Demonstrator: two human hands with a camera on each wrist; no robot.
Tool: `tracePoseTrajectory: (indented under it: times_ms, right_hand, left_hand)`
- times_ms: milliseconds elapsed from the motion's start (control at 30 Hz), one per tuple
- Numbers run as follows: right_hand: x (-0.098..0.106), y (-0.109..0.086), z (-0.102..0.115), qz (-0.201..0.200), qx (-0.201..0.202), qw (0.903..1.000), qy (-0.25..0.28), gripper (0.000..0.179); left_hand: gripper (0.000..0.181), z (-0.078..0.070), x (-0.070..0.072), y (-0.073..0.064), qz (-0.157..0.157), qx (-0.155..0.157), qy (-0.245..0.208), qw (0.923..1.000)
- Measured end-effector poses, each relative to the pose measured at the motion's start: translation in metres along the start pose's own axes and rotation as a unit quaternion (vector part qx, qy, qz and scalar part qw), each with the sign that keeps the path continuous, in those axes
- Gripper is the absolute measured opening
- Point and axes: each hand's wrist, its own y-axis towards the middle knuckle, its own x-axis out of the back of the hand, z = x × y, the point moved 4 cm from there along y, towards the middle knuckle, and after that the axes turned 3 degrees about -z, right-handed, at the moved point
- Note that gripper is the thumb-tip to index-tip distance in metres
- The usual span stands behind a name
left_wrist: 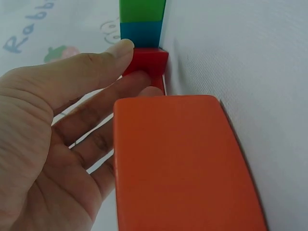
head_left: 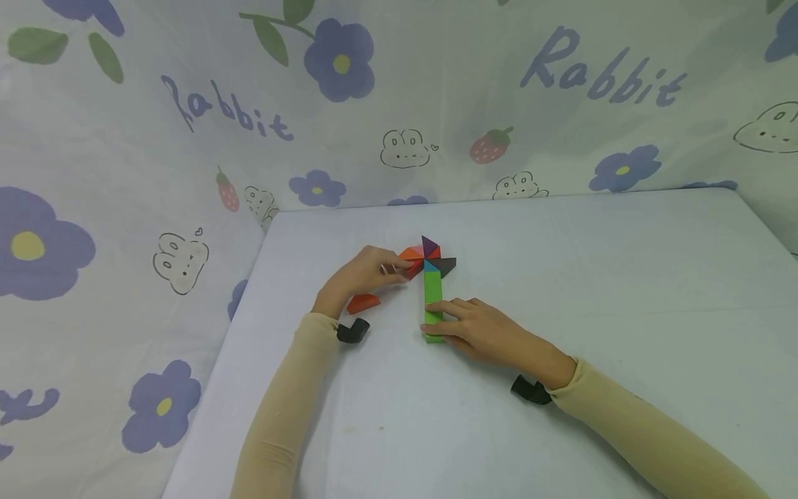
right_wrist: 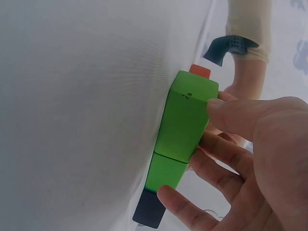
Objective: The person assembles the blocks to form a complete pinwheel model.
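Note:
My left hand [head_left: 368, 270] pinches a red block [left_wrist: 149, 60] between thumb and fingers, at the lower left of a pinwheel of coloured blocks. Around the pinwheel's centre sit an orange block [head_left: 410, 254], a purple triangle [head_left: 429, 246], a dark grey block [head_left: 445, 265] and a blue triangle [head_left: 431, 266]. From the blue piece a row of green blocks [right_wrist: 185, 120] runs toward me on the table. My right hand [head_left: 476, 329] rests on this row, thumb near the close end and fairly straight fingers across it. A loose orange-red block [left_wrist: 178, 159] lies below my left hand.
White cloth covers the table [head_left: 598, 291]. Behind it hangs a curtain [head_left: 449, 90] printed with flowers and rabbits. A black wrist device [head_left: 353, 331] sits under the left wrist, another black device [head_left: 530, 389] under the right one.

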Motion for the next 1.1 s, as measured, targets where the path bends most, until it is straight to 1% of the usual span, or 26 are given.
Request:
tracePoseTrajectory:
  times_ms: [433,767,967,1033,1100]
  right_hand:
    - [0.001,0.001,0.000,0.003,-0.003,1.0000,0.003,0.040]
    - [0.000,0.001,0.000,0.001,-0.003,1.0000,0.006,0.040]
    - [0.000,0.001,0.000,0.004,-0.004,1.0000,0.004,0.040]
    - [0.000,0.001,0.000,0.005,-0.006,1.0000,0.005,0.040]
    - [0.000,0.001,0.000,0.008,-0.008,0.9999,0.005,0.041]
  left_hand:
    - [0.035,-0.003,0.000,0.002,0.000,-0.023,0.010,0.9997]
    - [0.037,-0.003,-0.001,0.002,0.002,-0.019,0.008,0.9998]
    - [0.036,-0.006,0.000,0.001,0.002,-0.020,0.014,0.9997]
    - [0.035,-0.007,0.003,0.000,-0.005,-0.019,0.015,0.9997]
    - [0.035,-0.008,0.010,-0.002,-0.025,-0.024,0.016,0.9993]
